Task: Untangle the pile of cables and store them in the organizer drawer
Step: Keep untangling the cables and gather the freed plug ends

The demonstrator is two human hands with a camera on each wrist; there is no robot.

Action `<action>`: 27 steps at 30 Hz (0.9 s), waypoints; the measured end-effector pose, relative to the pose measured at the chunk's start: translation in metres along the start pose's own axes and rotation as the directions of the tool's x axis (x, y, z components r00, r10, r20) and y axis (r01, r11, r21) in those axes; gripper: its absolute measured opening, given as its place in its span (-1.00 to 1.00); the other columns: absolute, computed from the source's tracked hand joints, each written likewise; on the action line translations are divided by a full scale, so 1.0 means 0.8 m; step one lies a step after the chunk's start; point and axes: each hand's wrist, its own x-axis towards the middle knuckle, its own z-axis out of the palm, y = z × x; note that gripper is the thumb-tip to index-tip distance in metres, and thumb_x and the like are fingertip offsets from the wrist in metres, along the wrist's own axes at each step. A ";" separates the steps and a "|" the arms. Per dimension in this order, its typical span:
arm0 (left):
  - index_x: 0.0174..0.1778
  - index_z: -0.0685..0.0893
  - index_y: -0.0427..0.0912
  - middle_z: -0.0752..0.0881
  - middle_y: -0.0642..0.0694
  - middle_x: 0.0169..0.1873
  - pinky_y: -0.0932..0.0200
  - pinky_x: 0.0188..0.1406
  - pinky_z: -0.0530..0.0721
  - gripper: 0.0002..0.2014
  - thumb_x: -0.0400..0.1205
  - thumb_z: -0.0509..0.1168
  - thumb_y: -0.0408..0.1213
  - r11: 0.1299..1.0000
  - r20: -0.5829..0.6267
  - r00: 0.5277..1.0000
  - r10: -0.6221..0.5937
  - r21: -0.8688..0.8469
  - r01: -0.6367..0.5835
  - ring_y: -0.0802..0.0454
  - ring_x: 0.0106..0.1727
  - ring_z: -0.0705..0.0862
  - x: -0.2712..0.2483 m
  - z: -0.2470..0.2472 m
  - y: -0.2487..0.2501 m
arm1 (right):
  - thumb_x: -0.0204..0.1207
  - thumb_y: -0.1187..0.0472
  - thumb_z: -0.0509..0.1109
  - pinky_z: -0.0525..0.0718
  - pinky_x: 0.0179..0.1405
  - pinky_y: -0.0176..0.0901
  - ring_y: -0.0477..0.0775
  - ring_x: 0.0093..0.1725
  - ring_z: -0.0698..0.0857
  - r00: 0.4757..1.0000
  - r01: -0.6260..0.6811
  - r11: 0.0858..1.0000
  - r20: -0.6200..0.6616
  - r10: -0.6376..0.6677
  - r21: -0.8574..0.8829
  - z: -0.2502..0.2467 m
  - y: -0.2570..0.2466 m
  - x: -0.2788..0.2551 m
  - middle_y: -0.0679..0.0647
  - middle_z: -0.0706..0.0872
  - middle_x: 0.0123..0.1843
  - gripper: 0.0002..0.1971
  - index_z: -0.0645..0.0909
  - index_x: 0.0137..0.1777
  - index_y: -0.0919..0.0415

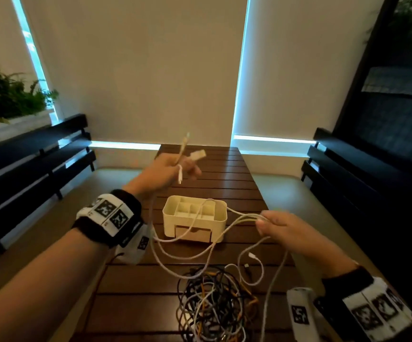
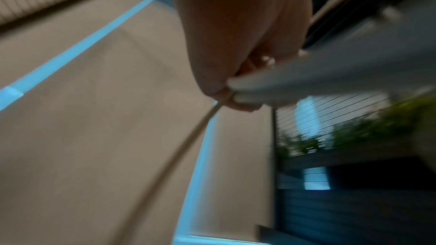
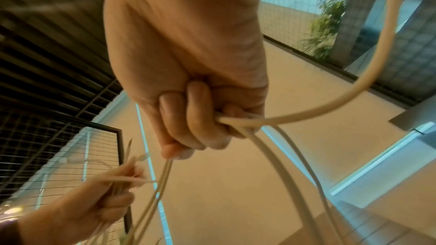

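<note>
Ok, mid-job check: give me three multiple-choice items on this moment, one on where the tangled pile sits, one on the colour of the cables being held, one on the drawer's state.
1. Where does the tangled pile of cables lie relative to the organizer?
A. inside its top compartments
B. on the table, nearer the person than the organizer
C. on the floor

2. What colour are the cables held by both hands?
A. white
B. orange
C. black

3. What state is the organizer drawer in?
A. pulled fully out
B. removed and lying on the table
C. pushed in

Answers:
1 B: the pile rests on the table slats at the near edge, in front of the organizer.
2 A: the left hand grips white cable ends, and the right hand grips white cable strands.
3 C: the drawer front sits flush in the organizer's base.
</note>
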 end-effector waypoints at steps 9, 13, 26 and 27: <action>0.14 0.75 -0.07 0.71 0.12 -0.28 0.53 -0.30 0.49 -0.76 0.61 0.35 -0.09 0.901 0.297 0.954 -0.028 0.422 -0.105 0.32 -0.33 0.59 -0.048 0.097 0.037 | 0.63 0.13 0.25 0.50 -0.26 -0.09 0.06 -0.28 0.59 0.997 0.056 0.997 0.056 -0.059 0.059 0.028 -0.039 0.016 0.13 0.67 -0.28 -0.74 0.66 -0.17 0.27; -0.24 0.74 -0.22 0.64 0.01 -0.44 0.18 -0.29 0.52 -0.82 0.60 0.35 -0.20 0.939 0.379 0.920 -0.102 0.343 -0.037 0.15 -0.40 0.54 -0.054 0.087 0.041 | 0.61 0.12 0.27 0.47 -0.33 -0.14 0.03 -0.54 0.46 0.974 -0.008 0.929 0.214 -0.077 0.369 0.036 -0.033 0.007 0.08 0.54 -0.58 -0.70 0.62 -0.35 0.14; -0.38 0.71 -0.13 0.56 0.09 -0.59 0.37 -0.54 0.38 -0.62 0.50 0.35 0.14 0.979 -0.309 0.930 -0.199 -0.107 0.174 0.20 -0.53 0.42 -0.067 -0.058 -0.006 | 0.59 0.08 0.20 0.48 -0.45 -0.37 -0.13 -0.53 0.44 0.923 -0.121 0.864 0.376 -0.083 0.489 0.051 0.032 -0.014 -0.11 0.49 -0.52 -0.78 0.53 -0.20 0.17; -0.39 0.67 -0.11 0.53 0.10 -0.63 0.42 -0.63 0.34 -0.65 0.57 0.32 0.07 0.970 -0.353 0.906 -0.233 -0.156 0.188 0.22 -0.59 0.39 -0.065 -0.071 -0.015 | 0.61 0.04 0.19 0.47 -0.46 -0.38 -0.13 -0.54 0.43 0.930 -0.114 0.847 0.356 -0.092 0.519 0.058 0.034 -0.015 -0.12 0.49 -0.52 -0.76 0.53 -0.19 0.17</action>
